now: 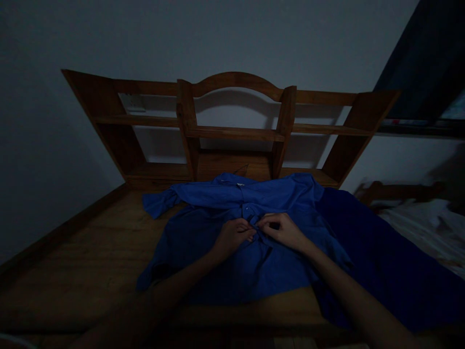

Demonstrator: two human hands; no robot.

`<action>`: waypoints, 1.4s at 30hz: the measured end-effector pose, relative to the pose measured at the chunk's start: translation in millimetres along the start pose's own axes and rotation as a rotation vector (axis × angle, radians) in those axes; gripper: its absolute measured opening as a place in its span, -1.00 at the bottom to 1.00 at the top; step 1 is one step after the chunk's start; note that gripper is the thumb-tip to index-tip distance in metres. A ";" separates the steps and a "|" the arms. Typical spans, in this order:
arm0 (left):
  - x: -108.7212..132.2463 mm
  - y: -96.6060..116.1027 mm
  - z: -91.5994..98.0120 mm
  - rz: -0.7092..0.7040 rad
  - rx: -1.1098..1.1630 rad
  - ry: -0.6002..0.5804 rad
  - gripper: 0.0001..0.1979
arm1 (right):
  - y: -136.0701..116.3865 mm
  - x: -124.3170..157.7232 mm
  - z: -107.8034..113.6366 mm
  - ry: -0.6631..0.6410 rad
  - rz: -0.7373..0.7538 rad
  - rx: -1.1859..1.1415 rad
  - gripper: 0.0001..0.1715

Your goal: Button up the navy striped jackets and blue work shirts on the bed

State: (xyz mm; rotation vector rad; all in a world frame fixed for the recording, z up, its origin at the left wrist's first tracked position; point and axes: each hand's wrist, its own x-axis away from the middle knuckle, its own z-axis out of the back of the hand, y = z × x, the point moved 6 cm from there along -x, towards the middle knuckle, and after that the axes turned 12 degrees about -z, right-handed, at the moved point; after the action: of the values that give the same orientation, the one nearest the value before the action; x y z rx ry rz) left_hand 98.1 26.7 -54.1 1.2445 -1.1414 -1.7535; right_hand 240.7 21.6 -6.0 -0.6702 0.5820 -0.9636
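A blue button-up shirt (203, 242) lies spread out on a wooden desk, its collar toward the back and one sleeve out to the left. At the middle of its front, my left hand (234, 235) pinches the cloth of the front opening. Close beside it, my right hand (283, 230) has thumb and forefinger pressed together on the same strip of cloth, which is lifted and creased between the hands. Whether a button is between the fingers is too dark to see.
The wooden desk (80, 252) carries a shelf unit (232, 132) along its back, against the wall. Darker blue cloth (378, 252) drapes over the desk's right side. Further right are pale bedding (425, 228) and a dark curtain (425, 63).
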 end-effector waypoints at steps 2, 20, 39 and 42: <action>0.4 1.4 0.0 0.011 0.010 0.007 -0.87 | 3.0 -0.6 0.5 0.015 -0.031 0.008 -0.75; 2.5 -9.2 -1.0 0.136 0.262 0.097 -0.76 | 26.4 -8.7 -10.1 0.002 -0.123 -0.037 -0.82; 3.9 -17.1 9.2 0.243 0.113 0.239 -0.83 | 10.2 -4.2 -14.2 -0.034 -0.036 0.029 -0.88; 1.1 -17.1 12.1 0.224 0.046 0.219 -0.84 | 9.9 -4.1 -15.0 -0.028 -0.027 0.024 -0.88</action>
State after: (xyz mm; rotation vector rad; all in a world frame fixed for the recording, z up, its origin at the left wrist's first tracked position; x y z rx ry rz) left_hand 85.4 35.3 -68.5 1.2491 -1.1490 -1.3971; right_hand 233.6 25.4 -22.5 -0.6703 0.5366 -0.9835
